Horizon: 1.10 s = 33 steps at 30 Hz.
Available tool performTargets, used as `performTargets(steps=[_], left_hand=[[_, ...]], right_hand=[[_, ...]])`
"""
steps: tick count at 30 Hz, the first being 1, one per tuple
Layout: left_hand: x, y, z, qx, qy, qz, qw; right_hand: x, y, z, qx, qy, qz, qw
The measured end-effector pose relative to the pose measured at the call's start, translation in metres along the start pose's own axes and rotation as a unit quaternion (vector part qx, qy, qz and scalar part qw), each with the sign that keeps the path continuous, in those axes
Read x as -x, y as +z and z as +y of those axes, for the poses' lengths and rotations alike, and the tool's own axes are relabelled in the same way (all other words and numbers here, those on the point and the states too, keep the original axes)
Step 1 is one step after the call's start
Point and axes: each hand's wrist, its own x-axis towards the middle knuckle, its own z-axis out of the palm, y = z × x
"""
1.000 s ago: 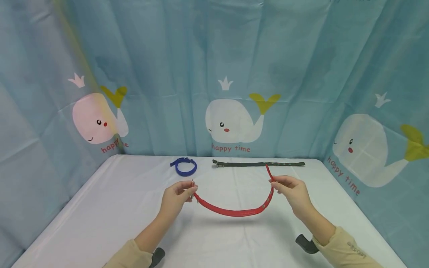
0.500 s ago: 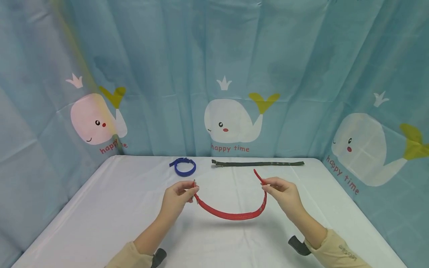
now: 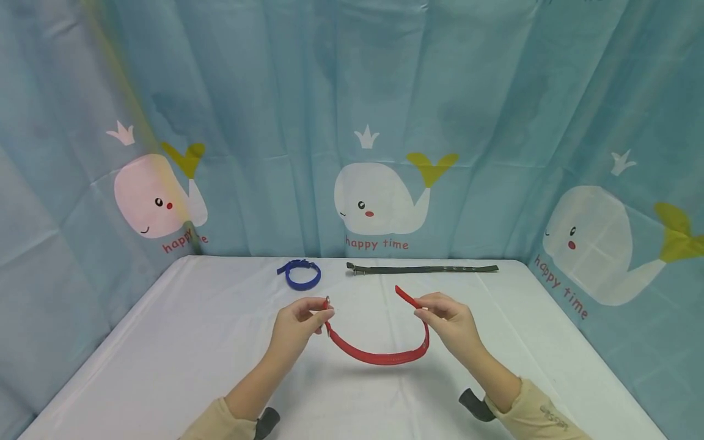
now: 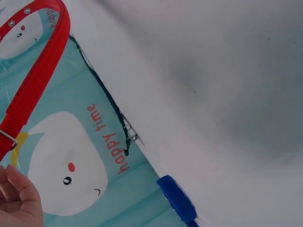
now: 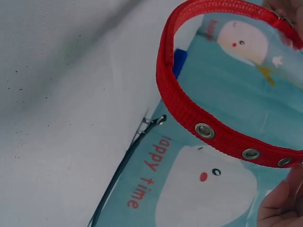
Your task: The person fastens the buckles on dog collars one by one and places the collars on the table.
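Observation:
A red collar with metal eyelets hangs in a U between my two hands above the white table. My left hand pinches its buckle end between thumb and fingers. Near the other end, my right hand pinches the strap, and the free tip sticks out up and to the left past the fingertips. The right wrist view shows the eyelets along the red collar close up. In the left wrist view, a metal ring shows on the red collar just above the fingers.
At the back of the white table, a blue collar lies buckled into a loop. Right of it, a dark green collar is stretched out straight. A light blue curtain with whale prints stands behind and on both sides.
My right hand has moved left, toward my left hand, which has shifted slightly right. The red collar's curve has narrowed, and its free tip now leans further left.

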Motion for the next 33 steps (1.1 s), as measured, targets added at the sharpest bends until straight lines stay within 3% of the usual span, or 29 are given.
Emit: performTargets(steps=[16,33], left_hand=[[0.006,0.007,0.005,-0.003,0.015,-0.013,0.9998],[0.013,0.020,0.011,-0.004,0.027,-0.046,0.9986]], right_hand=[[0.003,0.019,-0.003,0.039,-0.109,-0.036,0.9926],[0.005,0.033,-0.010,0.048,-0.112,-0.073,0.9899]])
